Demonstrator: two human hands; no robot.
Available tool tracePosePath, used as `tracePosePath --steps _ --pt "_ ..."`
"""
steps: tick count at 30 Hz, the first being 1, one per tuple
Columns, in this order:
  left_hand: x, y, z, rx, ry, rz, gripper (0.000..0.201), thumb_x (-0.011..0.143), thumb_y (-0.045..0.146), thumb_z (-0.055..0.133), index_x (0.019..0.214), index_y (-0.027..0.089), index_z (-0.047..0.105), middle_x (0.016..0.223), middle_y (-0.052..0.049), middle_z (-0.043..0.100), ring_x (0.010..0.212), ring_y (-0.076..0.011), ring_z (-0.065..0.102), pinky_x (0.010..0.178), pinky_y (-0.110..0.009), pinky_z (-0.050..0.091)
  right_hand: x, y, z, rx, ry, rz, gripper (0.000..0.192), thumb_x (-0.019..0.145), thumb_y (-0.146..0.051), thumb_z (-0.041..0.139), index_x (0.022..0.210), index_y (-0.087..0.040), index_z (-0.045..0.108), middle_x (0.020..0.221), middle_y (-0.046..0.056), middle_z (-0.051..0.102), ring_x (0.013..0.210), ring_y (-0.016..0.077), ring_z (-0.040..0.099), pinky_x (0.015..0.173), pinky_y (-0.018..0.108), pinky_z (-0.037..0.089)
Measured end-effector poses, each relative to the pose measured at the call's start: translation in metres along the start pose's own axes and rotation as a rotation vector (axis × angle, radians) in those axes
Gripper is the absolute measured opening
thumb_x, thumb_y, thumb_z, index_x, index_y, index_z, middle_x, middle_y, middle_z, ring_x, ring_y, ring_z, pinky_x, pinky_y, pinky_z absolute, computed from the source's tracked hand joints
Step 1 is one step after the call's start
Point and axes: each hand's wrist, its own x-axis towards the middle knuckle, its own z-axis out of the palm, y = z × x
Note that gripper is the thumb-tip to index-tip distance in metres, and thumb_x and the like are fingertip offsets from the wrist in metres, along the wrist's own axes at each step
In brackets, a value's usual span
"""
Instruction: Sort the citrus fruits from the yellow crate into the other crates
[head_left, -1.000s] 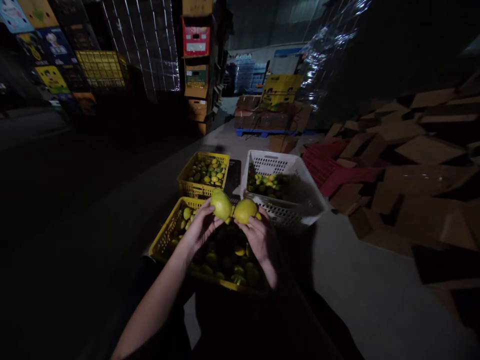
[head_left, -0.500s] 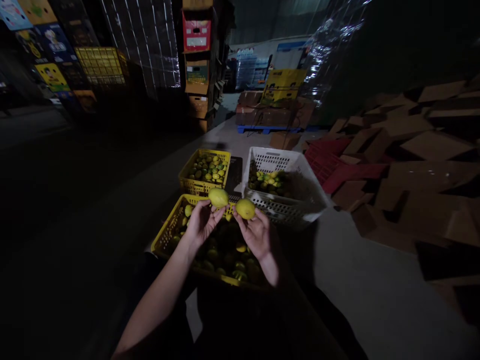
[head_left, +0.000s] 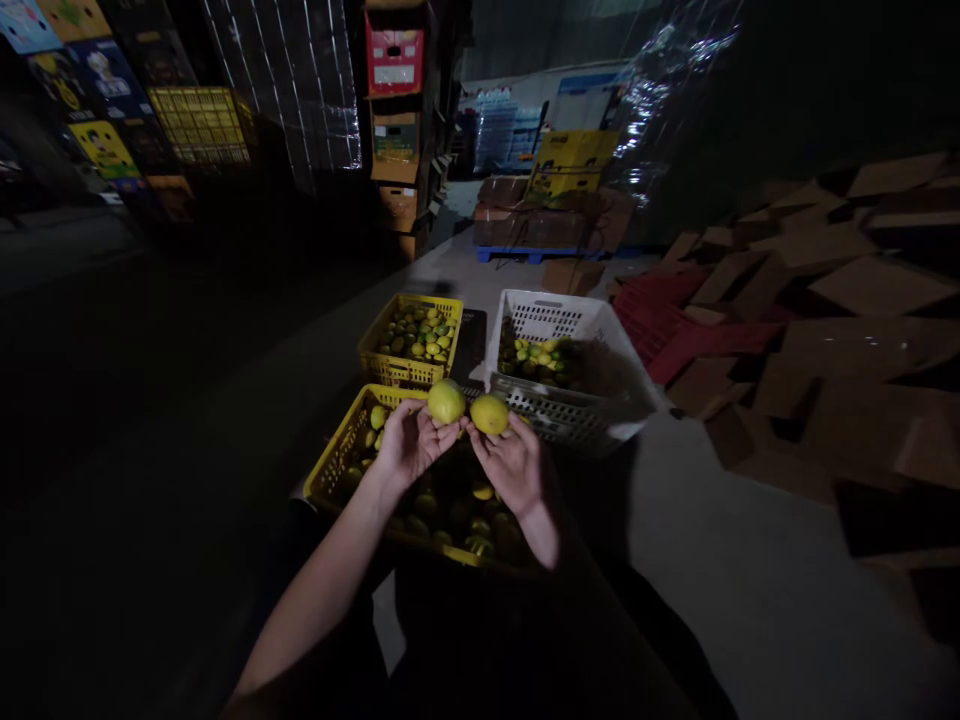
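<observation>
My left hand (head_left: 409, 445) holds a yellow-green lemon (head_left: 446, 401) on its fingers. Close beside it, my right hand (head_left: 514, 460) has a yellower lemon (head_left: 489, 414) in its fingertips. Both fruits are held up above the near yellow crate (head_left: 330, 460), which contains many lemons, green and yellow, partly hidden by my forearms and in shadow. Beyond it stands a second yellow crate (head_left: 403, 373) full of lemons. To the right of that, a larger white crate (head_left: 600, 405) has lemons gathered at its far left part.
Flattened and torn cardboard boxes (head_left: 847, 370) are heaped at the right, with a red crate (head_left: 667, 330) among them. Farther back, cartons lie on a blue pallet (head_left: 525, 254). A tall stack of boxes (head_left: 396, 145) rises behind the crates. The left side is dark.
The lemon in my left hand has turned, showing a rounder side, and shifted slightly right. My right hand stays nearly in place with its lemon.
</observation>
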Motion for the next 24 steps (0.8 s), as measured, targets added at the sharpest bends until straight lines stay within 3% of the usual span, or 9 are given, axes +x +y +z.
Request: tracePosePath --steps 5,8,12,14,19,22,24 --pt "0.0 0.001 -0.001 -0.03 0.015 0.038 0.022 0.088 0.025 0.046 0.092 0.01 0.062 0.075 -0.009 0.066 0.066 -0.014 0.066 0.064 -0.022 0.058 0.002 0.003 -0.002 -0.082 -0.021 -0.075 0.019 0.075 -0.042 0.071 0.081 -0.025 0.064 0.09 0.003 0.072 0.09 0.0224 0.068 0.084 0.041 0.059" --pt "0.002 0.002 -0.004 -0.045 0.029 0.051 0.023 0.088 0.032 0.05 0.09 0.012 0.062 0.069 -0.006 0.063 0.053 -0.0101 0.057 0.049 -0.018 0.051 -0.001 0.003 0.0 -0.008 0.051 0.006 0.021 0.075 -0.043 0.071 0.082 -0.025 0.063 0.08 0.0 0.07 0.074 0.0176 0.065 0.068 0.033 0.058" --pt "0.004 0.002 -0.006 -0.027 0.009 0.078 0.026 0.09 0.035 0.051 0.083 0.012 0.062 0.066 -0.005 0.062 0.046 -0.0082 0.05 0.043 -0.017 0.046 -0.005 0.003 0.002 -0.005 -0.054 0.113 0.031 0.077 -0.054 0.065 0.077 -0.023 0.06 0.066 0.0 0.066 0.051 0.0142 0.053 0.048 0.028 0.047" --pt "0.005 0.001 -0.004 0.002 0.051 0.091 0.022 0.091 0.03 0.052 0.088 0.011 0.063 0.071 -0.006 0.066 0.046 -0.0081 0.053 0.042 -0.016 0.046 -0.003 0.004 0.002 -0.011 -0.059 0.112 0.031 0.076 -0.053 0.065 0.074 -0.023 0.06 0.067 0.0 0.067 0.047 0.0132 0.049 0.046 0.028 0.044" --pt "0.005 0.001 0.001 0.032 0.167 0.056 0.026 0.095 0.034 0.051 0.089 0.011 0.062 0.067 -0.005 0.065 0.054 -0.0127 0.064 0.051 -0.019 0.055 0.004 0.01 -0.005 -0.026 0.074 0.065 0.026 0.074 -0.05 0.067 0.076 -0.025 0.065 0.072 -0.001 0.07 0.061 0.0175 0.06 0.057 0.033 0.051" --pt "0.004 0.001 0.001 0.031 0.168 0.015 0.029 0.095 0.036 0.051 0.084 0.011 0.061 0.063 -0.005 0.064 0.046 -0.0107 0.06 0.044 -0.017 0.051 0.006 0.014 -0.01 -0.135 0.003 0.052 0.035 0.074 -0.059 0.064 0.075 -0.024 0.068 0.07 0.003 0.071 0.058 0.0196 0.06 0.052 0.035 0.05" --pt "0.003 0.001 0.0 0.056 0.169 -0.024 0.032 0.095 0.036 0.049 0.084 0.009 0.063 0.06 -0.007 0.063 0.042 -0.0108 0.058 0.04 -0.016 0.048 0.006 0.014 -0.012 -0.246 -0.052 -0.064 0.04 0.075 -0.063 0.06 0.071 -0.025 0.068 0.067 0.004 0.07 0.053 0.0204 0.059 0.046 0.034 0.047"
